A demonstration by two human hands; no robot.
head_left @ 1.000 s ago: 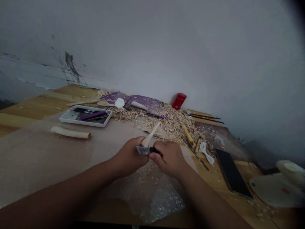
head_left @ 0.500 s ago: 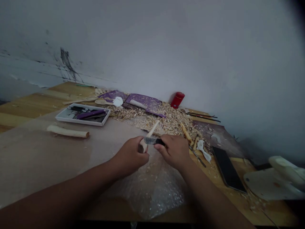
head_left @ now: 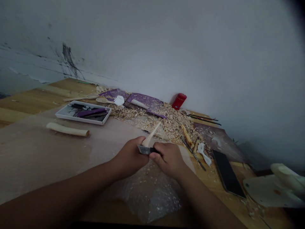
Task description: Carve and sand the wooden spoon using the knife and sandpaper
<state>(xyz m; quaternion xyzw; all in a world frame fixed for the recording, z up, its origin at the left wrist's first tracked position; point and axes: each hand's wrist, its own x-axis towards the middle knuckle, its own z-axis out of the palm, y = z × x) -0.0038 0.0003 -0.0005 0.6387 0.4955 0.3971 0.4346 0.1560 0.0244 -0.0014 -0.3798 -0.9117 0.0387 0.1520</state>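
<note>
My left hand is closed round the thick end of a pale carved wooden piece, whose thin tapered end points away toward the shavings. The piece looks like a small spoon, but its gripped end is mostly hidden. In my right hand is a carving knife with a short flat blade and a dark handle. The blade lies across the wood, close to my left thumb. Beneath both hands is clear bubble wrap.
A heap of wood shavings covers the back middle. At left are a white tray of tools and a peeled stick. A phone and a cream-coloured stand are at right. A red canister leans near the wall.
The knife has moved toward me along the wood, down to its thick end. My right hand has come back and slightly left with it; the left keeps its grip.
</note>
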